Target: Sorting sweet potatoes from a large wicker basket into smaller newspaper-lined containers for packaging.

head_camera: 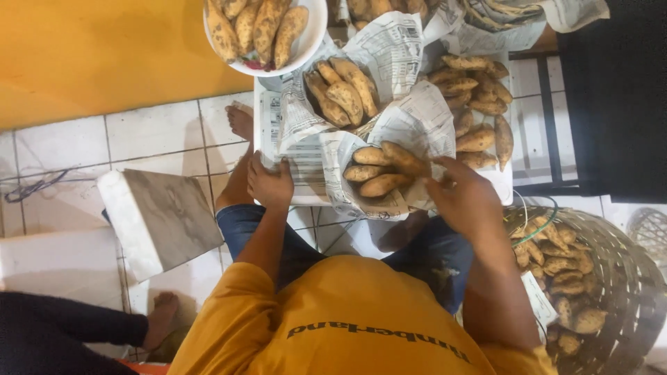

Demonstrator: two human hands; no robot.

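The round woven wicker basket (625, 278) at lower right holds loose tubers within reach. At frame centre, a newspaper-lined bundle (326, 167) cups three brown sweet potatoes (381, 170). The left hand (269, 182), fingers together, pins the paper flat. The right hand (464, 198) touches one potato; its fingers close lightly on it.

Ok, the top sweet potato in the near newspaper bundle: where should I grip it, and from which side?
Probably its right end, coming from the right. The sweet potato lies lengthwise across two others on the newspaper, and that end points toward the right hand, apparently free of the paper. The left hand rests on the wrap's left edge.
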